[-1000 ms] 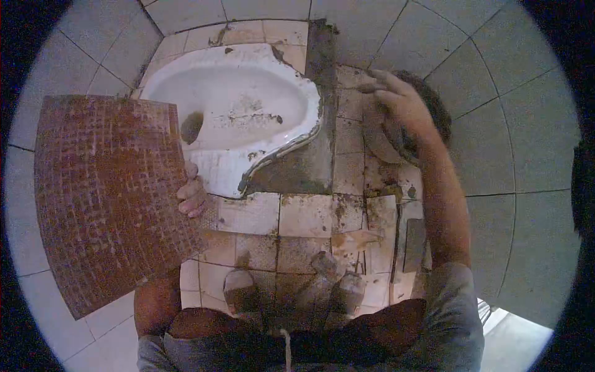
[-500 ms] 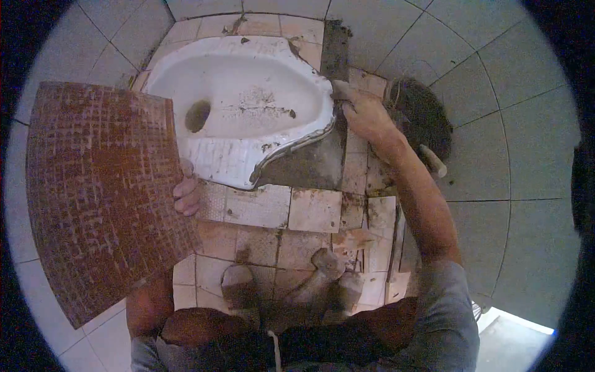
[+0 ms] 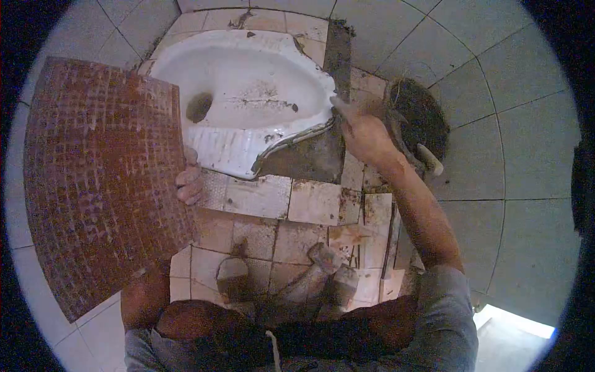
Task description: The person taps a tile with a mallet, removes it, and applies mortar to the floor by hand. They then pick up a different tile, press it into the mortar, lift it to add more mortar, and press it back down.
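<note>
My left hand (image 3: 190,180) grips the right edge of a large tile (image 3: 105,186), fingertips showing around its edge. The tile's reddish-brown, gridded back faces me, streaked with pale residue, and its upper corner overlaps the view of a white squat toilet (image 3: 254,68) set in the floor. Dirt marks the toilet's bowl, and its near right border is ragged. At the toilet's right end is my right hand (image 3: 369,136), the index finger stretched out to the rim and the other fingers partly hidden. I see nothing held in it.
Grey mortar (image 3: 304,158) fills a gap beside the toilet. A dark bucket (image 3: 424,118) stands right of my right hand, a pale handle (image 3: 429,159) at its near side. Cut floor tiles (image 3: 315,201) and fragments lie before my shoes (image 3: 234,276). Tiled walls (image 3: 477,155) close in the space.
The tile in my left hand has risen slightly in view and turned a little. My right hand stays at the toilet's rim, its index finger now more extended. The camera view has shifted slightly.
</note>
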Available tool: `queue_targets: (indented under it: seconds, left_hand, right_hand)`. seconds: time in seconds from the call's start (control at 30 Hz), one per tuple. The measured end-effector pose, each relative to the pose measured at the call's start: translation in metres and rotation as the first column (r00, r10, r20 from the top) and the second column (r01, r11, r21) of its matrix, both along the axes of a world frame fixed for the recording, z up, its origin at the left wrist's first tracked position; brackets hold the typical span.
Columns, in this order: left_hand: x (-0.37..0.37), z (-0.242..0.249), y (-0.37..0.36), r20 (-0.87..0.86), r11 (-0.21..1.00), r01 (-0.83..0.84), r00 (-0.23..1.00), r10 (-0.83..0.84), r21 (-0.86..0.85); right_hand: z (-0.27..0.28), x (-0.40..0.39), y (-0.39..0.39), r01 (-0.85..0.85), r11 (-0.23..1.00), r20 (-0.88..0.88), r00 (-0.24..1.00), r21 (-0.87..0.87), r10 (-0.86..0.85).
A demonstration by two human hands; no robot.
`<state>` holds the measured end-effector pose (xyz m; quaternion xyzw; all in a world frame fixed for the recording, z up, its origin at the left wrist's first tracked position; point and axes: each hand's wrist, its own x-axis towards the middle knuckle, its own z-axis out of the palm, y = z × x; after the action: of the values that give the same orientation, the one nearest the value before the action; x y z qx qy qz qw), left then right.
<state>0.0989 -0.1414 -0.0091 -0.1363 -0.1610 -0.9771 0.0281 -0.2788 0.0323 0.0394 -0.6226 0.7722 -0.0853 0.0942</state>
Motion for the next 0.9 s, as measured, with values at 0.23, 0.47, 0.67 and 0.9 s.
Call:
queue_targets:
  seconds: [0.23,0.47,0.67,0.9]
  left_hand:
    - [0.001,0.004,0.001,0.0,1.0,0.011,1.0,-0.011,0.006]
    - [0.009,0.005,0.007,0.006,1.0,0.009,1.0,-0.009,0.008]
    - [0.013,0.006,0.011,0.004,1.0,0.018,1.0,-0.018,0.012]
    - [0.014,0.008,0.01,-0.006,1.0,0.025,1.0,-0.025,0.007]
  right_hand:
    - [0.005,0.011,0.006,-0.004,1.0,0.027,1.0,0.027,0.004]
    - [0.005,0.014,0.001,0.1,0.992,0.008,0.995,0.076,-0.101]
    - [-0.009,0.018,0.01,0.017,0.994,0.008,1.0,-0.104,-0.016]
    - [0.009,0.043,0.011,-0.026,0.998,-0.026,0.999,-0.062,0.024]
